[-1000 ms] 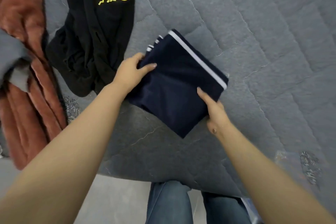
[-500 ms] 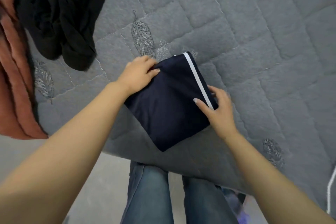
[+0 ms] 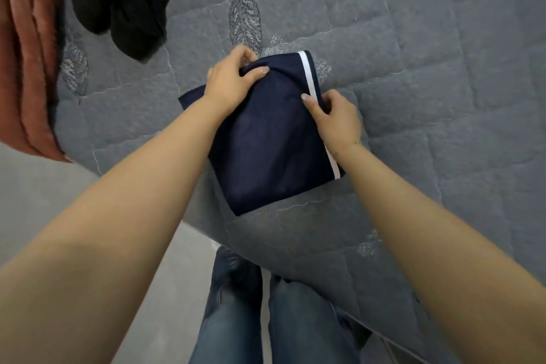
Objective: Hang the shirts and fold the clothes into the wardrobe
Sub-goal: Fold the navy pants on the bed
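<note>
A folded navy garment [image 3: 269, 151] with a white side stripe sits over the grey quilted bed [image 3: 413, 97], near its front edge. My left hand [image 3: 233, 80] grips the garment's far left corner, fingers curled round the fold. On the striped right edge, my right hand [image 3: 336, 118] pinches the cloth with the thumb on top. The garment's far end looks lifted slightly between both hands.
A black garment [image 3: 127, 0] lies crumpled at the bed's upper left. A rust-coloured fleece [image 3: 29, 62] hangs along the left edge. Below are grey floor [image 3: 44, 186] and my jeans-clad legs [image 3: 266, 319] against the bed's front edge.
Both hands have tightened their hold on the navy garment and drawn it nearer to me. The black garment and fleece have shifted up and left in view.
</note>
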A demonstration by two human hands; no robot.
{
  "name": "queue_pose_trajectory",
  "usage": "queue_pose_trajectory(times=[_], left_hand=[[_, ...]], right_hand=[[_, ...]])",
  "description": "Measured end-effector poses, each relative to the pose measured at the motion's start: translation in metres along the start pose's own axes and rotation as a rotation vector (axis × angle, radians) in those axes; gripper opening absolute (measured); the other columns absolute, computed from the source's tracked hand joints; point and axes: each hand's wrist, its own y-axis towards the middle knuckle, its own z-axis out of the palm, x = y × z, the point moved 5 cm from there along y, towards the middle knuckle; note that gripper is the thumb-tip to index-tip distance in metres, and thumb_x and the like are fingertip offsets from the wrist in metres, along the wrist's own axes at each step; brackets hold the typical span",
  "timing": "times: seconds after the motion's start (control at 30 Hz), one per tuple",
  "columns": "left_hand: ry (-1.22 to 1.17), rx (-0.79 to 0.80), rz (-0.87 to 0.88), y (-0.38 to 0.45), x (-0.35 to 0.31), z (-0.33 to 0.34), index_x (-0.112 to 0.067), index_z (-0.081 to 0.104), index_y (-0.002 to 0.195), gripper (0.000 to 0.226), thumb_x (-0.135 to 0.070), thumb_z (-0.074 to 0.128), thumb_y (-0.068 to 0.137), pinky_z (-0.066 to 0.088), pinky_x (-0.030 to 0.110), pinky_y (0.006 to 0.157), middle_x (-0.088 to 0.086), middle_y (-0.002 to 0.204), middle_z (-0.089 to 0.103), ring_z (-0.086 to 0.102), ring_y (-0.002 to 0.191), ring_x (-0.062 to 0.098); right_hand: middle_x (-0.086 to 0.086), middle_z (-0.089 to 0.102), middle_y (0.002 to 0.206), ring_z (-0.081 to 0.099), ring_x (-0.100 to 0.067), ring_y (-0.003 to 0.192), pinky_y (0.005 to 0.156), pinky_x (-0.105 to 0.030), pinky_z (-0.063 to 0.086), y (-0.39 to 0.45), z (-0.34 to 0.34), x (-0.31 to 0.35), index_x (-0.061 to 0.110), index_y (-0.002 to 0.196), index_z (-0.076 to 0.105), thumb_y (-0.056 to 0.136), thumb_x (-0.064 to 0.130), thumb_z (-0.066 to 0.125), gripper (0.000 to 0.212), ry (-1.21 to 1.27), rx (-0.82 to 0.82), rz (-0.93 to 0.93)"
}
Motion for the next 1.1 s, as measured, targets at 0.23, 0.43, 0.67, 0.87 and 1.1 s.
queue_pose_trajectory(times=[0.23, 0.43, 0.67, 0.87, 1.1], left_hand=[[-0.630, -0.548, -0.460, -0.137, 0.060, -0.016, -0.017, 0.045, 0.129, 0.058, -0.034, 0.076, 0.082, 0.041, 0.029, 0.104, 0.005, 0.130, 0.048, 0.049, 0.119, 0.017], [-1.174, -0.070, -0.764, -0.182, 0.080, 0.052, -0.008, 0.050, 0.126, 0.064, -0.042, 0.076, 0.078, 0.051, 0.032, 0.097, 0.004, 0.125, 0.066, 0.066, 0.109, 0.014], [-1.310, 0.083, -0.685, -0.161, 0.057, 0.048, -0.019, 0.063, 0.117, 0.051, -0.046, 0.079, 0.076, 0.058, 0.026, 0.076, -0.003, 0.106, 0.074, 0.071, 0.097, 0.014], [-1.467, 0.018, -0.626, -0.207, 0.064, -0.016, -0.020, 0.065, 0.115, 0.048, -0.041, 0.081, 0.075, 0.059, 0.030, 0.072, 0.003, 0.111, 0.073, 0.071, 0.099, 0.020], [-1.548, -0.243, -0.530, -0.335, 0.101, -0.141, -0.029, 0.059, 0.123, 0.065, -0.042, 0.086, 0.066, 0.058, 0.024, 0.070, -0.008, 0.112, 0.072, 0.070, 0.100, 0.015]], right_hand=[[0.000, 0.063, 0.104, 0.060, -0.015, 0.096, 0.086, -0.030, 0.050, -0.023, -0.009, -0.018, 0.011, 0.114, 0.057, 0.085, 0.058, 0.062, 0.056, 0.051, 0.058, 0.159], [0.009, 0.059, 0.115, 0.059, -0.008, 0.101, 0.084, -0.022, 0.048, -0.003, 0.008, -0.009, 0.021, 0.123, 0.048, 0.090, 0.052, 0.058, 0.046, 0.188, 0.269, 0.183], [0.000, 0.072, 0.108, 0.072, -0.014, 0.091, 0.065, -0.023, 0.057, -0.012, 0.020, 0.013, 0.017, 0.123, 0.060, 0.089, 0.049, 0.063, 0.046, 0.501, 0.446, 0.370], [-0.007, 0.075, 0.101, 0.073, -0.022, 0.090, 0.068, -0.030, 0.059, -0.062, 0.022, 0.076, 0.011, 0.116, 0.064, 0.084, 0.034, 0.070, 0.039, 0.518, 0.516, 0.303], [-0.007, 0.070, 0.116, 0.069, -0.025, 0.104, 0.075, -0.030, 0.057, -0.172, 0.059, 0.224, 0.014, 0.128, 0.057, 0.082, 0.025, 0.071, 0.049, 0.431, 0.818, 0.036]])
